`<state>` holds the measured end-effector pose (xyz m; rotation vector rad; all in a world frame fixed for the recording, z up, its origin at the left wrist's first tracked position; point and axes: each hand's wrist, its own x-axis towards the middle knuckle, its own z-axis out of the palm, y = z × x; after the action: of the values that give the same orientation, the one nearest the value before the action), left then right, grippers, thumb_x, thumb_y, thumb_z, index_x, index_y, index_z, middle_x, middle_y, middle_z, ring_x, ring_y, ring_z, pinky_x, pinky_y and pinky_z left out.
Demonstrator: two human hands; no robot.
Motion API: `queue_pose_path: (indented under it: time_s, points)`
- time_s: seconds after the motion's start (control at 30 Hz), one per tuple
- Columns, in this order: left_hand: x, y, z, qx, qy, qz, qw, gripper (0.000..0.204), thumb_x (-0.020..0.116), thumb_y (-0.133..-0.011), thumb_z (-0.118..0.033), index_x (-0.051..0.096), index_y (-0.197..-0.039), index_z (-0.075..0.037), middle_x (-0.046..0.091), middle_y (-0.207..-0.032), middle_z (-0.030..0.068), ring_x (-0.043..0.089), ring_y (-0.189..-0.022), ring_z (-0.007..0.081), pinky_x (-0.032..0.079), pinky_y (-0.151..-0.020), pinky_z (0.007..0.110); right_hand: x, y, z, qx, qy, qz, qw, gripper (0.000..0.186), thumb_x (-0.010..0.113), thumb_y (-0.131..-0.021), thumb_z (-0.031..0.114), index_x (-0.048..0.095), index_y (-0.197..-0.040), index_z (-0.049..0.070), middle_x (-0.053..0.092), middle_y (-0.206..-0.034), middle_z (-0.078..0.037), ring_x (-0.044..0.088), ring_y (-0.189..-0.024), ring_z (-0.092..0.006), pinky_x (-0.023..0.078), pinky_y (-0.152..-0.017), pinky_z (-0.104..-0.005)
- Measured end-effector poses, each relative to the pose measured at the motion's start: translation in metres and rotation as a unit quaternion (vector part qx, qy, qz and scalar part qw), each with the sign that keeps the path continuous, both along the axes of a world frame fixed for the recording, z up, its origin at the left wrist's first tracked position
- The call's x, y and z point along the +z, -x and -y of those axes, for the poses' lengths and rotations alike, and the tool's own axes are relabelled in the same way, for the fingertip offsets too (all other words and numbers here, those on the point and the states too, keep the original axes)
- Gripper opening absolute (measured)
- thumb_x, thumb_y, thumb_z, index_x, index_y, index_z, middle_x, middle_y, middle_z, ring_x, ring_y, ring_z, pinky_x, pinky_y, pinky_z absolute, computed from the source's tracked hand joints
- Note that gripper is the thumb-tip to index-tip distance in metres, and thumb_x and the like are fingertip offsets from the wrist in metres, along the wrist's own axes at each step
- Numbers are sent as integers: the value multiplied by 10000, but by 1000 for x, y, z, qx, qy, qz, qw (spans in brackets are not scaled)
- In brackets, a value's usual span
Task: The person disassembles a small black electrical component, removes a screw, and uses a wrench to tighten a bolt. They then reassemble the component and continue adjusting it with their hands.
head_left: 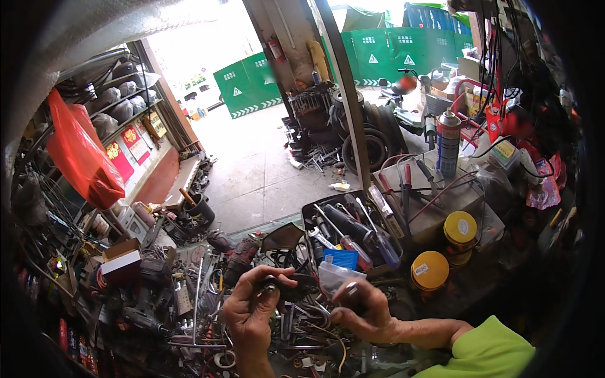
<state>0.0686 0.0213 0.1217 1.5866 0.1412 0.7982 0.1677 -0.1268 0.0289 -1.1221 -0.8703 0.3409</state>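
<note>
In front of me, above the littered bench, my left hand (251,312) is closed, thumb against fingers. It grips a dark, flat metal part (301,287) with a round shiny end near the thumb; its exact kind I cannot make out. To its right my right hand (368,315) is curled around a small dark object with a shiny metal end (351,288), mostly hidden by the fingers. The two hands are apart. Just beyond them lie a clear plastic bag (338,277) and a blue packet (340,259).
A black tray (307,217) of screwdrivers and ratchets sits beyond. Two yellow-lidded tubs (430,270) and a spray can (448,143) stand at right. Cordless drills (241,257) and loose tools cover the bench at left. A red bag (85,148) hangs far left. A post (345,94) rises behind.
</note>
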Motion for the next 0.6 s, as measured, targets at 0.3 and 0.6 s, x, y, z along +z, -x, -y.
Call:
queue_pose_path:
  time_s: [0.3,0.6]
  points:
    - [-5,-5,18,-67,-5,-11,998,282,641,-875,-99,604,-1088,83,673,-1003,227,630,-779,173,472,-643,252,-3,-18,-5,-77,19,105,991,533,863,-744,282,647,-1143,2,655,-956,-139,644,-898,-213,522,-733,-332]
    - [-8,-8,16,-136,44,40,989,261,667,-770,-54,644,-997,73,656,-913,205,595,-833,252,471,-642,273,7,-22,7,-189,-66,291,936,343,866,-700,202,678,-922,20,578,-704,-47,542,-517,-153,436,-436,-273]
